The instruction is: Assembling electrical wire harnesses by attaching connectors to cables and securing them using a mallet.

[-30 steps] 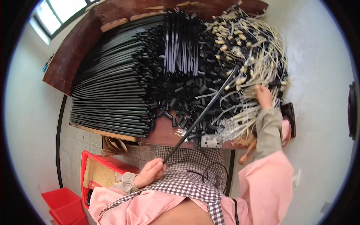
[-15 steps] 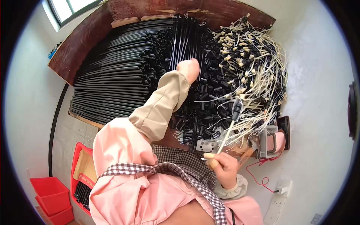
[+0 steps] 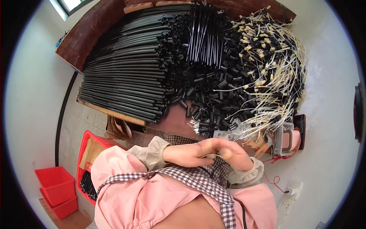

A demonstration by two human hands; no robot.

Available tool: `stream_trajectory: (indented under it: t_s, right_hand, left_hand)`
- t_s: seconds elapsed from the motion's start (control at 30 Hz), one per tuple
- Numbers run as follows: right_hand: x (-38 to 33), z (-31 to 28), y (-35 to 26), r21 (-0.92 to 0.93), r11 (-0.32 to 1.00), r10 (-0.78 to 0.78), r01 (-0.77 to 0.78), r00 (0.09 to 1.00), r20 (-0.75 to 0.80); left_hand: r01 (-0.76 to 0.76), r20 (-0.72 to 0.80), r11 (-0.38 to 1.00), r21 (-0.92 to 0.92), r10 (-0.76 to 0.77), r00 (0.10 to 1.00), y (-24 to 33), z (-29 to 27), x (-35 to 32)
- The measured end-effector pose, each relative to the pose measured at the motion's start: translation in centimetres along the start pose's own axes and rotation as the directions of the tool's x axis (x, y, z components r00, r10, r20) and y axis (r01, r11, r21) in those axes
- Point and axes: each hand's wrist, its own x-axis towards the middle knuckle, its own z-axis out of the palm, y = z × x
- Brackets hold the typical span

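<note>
My hands meet low in front of the checkered apron, just off the bench's near edge. A thin pale wire [image 3: 213,155] shows at the fingers of my right hand [image 3: 237,154], which curl round it. My left hand [image 3: 183,154] reaches across from the left, its fingers closed against the right hand's and partly hidden. What it holds cannot be made out. Something dark, perhaps the cable's black part, hangs below the fingers. Beyond the hands lie short black sleeves [image 3: 198,112], and a bundle of slim dark rods [image 3: 204,47] with shiny ends.
Long black tubes [image 3: 122,76] fill the bench's left. White-wired leads [image 3: 278,72] are heaped at the right. A grey clamp-like fixture [image 3: 282,139], a wooden-handled hammer [image 3: 263,149] and a red cord [image 3: 272,183] lie near the right corner. Red bins [image 3: 57,181] stand on the floor at left.
My left hand has come back from the dark rods to my right hand. The right hand has turned inward; the pale-wired lead with its black part, upright before, is now mostly hidden.
</note>
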Motion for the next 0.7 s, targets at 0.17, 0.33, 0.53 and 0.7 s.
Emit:
stream_trajectory:
  t_s: [0.17,0.33,0.53,0.7]
  right_hand:
    - [-0.4,0.4,-2.5,-0.604,0.738,-0.573,0.3,0.751,-0.327]
    - [1.1,2.1,-1.2,-0.672,0.738,-0.02,-0.064,0.993,-0.116]
    - [-2.0,-0.9,-0.3,-0.569,0.822,-0.016,-0.01,0.999,-0.04]
    - [-4.4,-2.5,0.2,-0.246,0.864,-0.468,0.439,0.881,-0.073]
  left_hand:
    - [0.409,0.109,0.662,-0.629,-0.445,0.889,6.0,-5.2,-1.6]
    - [0.431,-0.114,0.894,0.12,-0.419,0.901,7.1,-5.3,-0.6]
    - [0.184,-0.256,0.726,-0.662,-0.451,0.855,3.7,-8.0,-3.0]
    - [-0.333,-0.425,0.384,-0.861,-0.185,0.886,3.0,-9.4,-3.0]
